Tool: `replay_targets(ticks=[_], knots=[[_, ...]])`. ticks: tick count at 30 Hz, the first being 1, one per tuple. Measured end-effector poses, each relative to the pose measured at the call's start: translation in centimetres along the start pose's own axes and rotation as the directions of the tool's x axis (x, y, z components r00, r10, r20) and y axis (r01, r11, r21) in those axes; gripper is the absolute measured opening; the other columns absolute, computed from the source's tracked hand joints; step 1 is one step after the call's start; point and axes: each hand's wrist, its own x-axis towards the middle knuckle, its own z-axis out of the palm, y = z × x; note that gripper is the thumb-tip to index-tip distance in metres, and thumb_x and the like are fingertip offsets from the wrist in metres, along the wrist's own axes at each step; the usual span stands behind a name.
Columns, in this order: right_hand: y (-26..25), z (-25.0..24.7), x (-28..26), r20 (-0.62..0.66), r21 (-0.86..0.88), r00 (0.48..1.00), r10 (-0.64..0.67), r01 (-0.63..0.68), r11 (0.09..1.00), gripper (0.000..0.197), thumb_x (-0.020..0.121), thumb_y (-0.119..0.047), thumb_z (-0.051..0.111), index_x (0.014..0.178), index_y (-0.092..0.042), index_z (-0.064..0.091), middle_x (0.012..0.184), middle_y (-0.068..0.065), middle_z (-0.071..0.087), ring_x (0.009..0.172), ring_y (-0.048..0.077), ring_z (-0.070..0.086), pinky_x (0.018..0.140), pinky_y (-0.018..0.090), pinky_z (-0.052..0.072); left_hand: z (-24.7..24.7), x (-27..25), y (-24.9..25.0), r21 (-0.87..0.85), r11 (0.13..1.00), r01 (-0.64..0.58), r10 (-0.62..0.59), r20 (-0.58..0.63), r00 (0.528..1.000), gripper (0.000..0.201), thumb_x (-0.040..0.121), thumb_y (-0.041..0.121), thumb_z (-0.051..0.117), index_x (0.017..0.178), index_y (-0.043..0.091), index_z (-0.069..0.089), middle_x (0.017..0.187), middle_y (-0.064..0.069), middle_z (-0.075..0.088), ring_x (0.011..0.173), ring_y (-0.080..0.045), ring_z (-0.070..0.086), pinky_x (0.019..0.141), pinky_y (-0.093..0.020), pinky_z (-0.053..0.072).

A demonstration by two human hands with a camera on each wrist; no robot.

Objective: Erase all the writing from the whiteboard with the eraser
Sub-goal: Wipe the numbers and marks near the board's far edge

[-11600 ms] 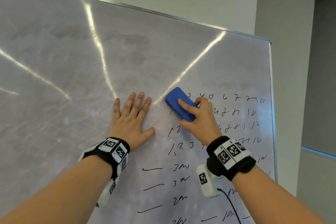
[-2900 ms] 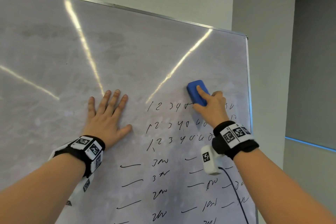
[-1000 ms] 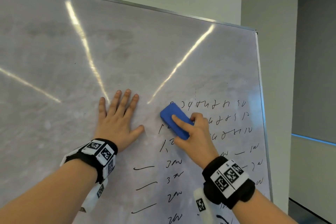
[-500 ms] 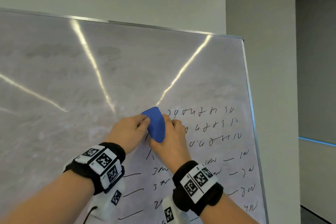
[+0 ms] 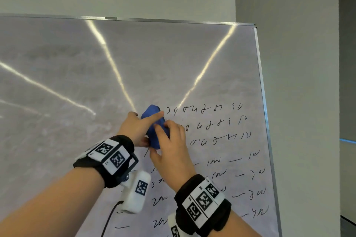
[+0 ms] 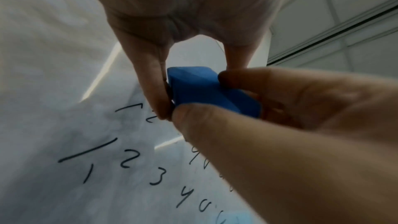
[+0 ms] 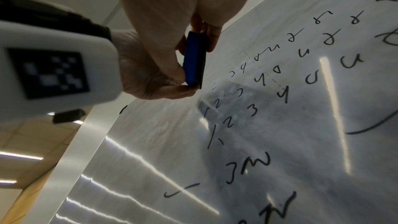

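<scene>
A blue eraser (image 5: pixel 154 119) is held between both hands just in front of the whiteboard (image 5: pixel 173 59), at the left end of the top row of writing (image 5: pixel 212 125). My left hand (image 5: pixel 148 127) grips it from the left, index finger across its top, thumb underneath. My right hand (image 5: pixel 161 140) pinches its lower part from the right. In the right wrist view the eraser (image 7: pixel 193 60) stands edge-on, its dark felt side facing the board with a small gap. In the left wrist view the eraser (image 6: pixel 204 88) sits between fingers of both hands. Black digits and dashes fill the board's lower right.
The board's metal frame (image 5: pixel 264 102) runs down the right side, with a grey wall column (image 5: pixel 289 82) beyond it. The upper and left board surface shows grey smears and bright light streaks. A cable (image 5: pixel 109 219) hangs from the left wrist camera.
My left hand has left its flat rest on the board and taken hold of the eraser. The eraser has come off the board and now stands between both hands.
</scene>
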Motion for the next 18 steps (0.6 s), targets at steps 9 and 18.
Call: replay_targets(ticks=[9, 18], knots=[[7.2, -4.0, -2.5, 0.072, 0.083, 0.994, 0.078, -0.083, 0.993, 0.046, 0.088, -0.03, 0.056, 0.132, -0.021, 0.049, 0.127, 0.0, 0.042, 0.119, 0.01, 0.032, 0.099, 0.017, 0.029, 0.0, 1.6, -0.6, 0.634, 0.738, -0.232, 0.366, -0.088, 0.926, 0.063, 0.075, 0.045, 0.071, 0.125, 0.014, 0.048, 0.109, -0.005, 0.058, 0.089, -0.021, 0.055, 0.075, -0.033, 0.045], [23.1, -9.8, -4.6, -0.103, -0.352, 0.873, 0.477, -0.481, 0.803, 0.044, 0.088, -0.028, 0.057, 0.129, -0.019, 0.045, 0.126, 0.016, 0.043, 0.113, 0.035, 0.036, 0.094, 0.044, 0.038, -2.0, 4.1, -2.5, 0.758, 0.57, -0.318, 0.545, -0.058, 0.836, 0.078, 0.079, 0.04, 0.07, 0.143, 0.019, 0.029, 0.13, -0.014, 0.046, 0.115, -0.033, 0.047, 0.094, -0.046, 0.041]])
